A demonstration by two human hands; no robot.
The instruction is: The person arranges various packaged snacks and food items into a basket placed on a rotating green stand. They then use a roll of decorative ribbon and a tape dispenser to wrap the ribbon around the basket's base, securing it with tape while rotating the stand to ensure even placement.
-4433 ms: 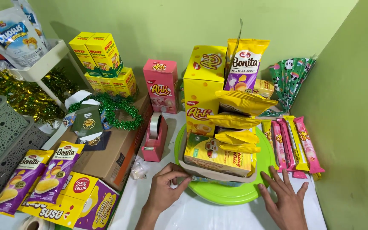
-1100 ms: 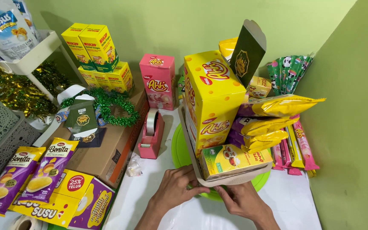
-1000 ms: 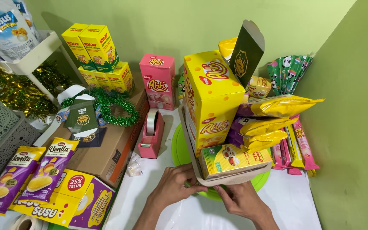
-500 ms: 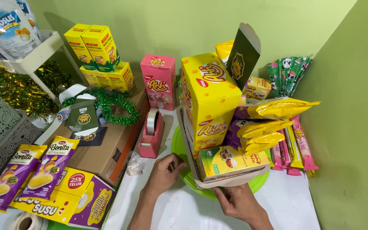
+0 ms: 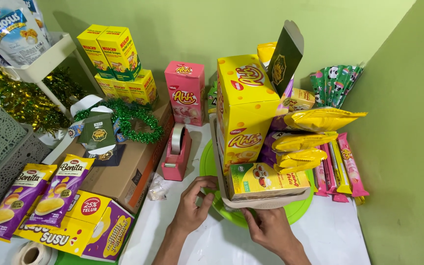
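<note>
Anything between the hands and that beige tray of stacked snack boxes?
Nothing visible. The left hand touches the tray at its front left corner, and the right hand holds its front edge from below. The pink tape dispenser stands apart, to the left.

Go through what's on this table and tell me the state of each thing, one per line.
Left hand: fingers at the tray's left front edge.
Right hand: under the tray's front edge.
Tray: loaded with snacks, resting on the green turntable.
Tall yellow box: upright in the tray.
Small yellow box: lying flat at the front.
Tape dispenser: loaded with a roll, untouched.
Pink box: upright, closed.
</note>
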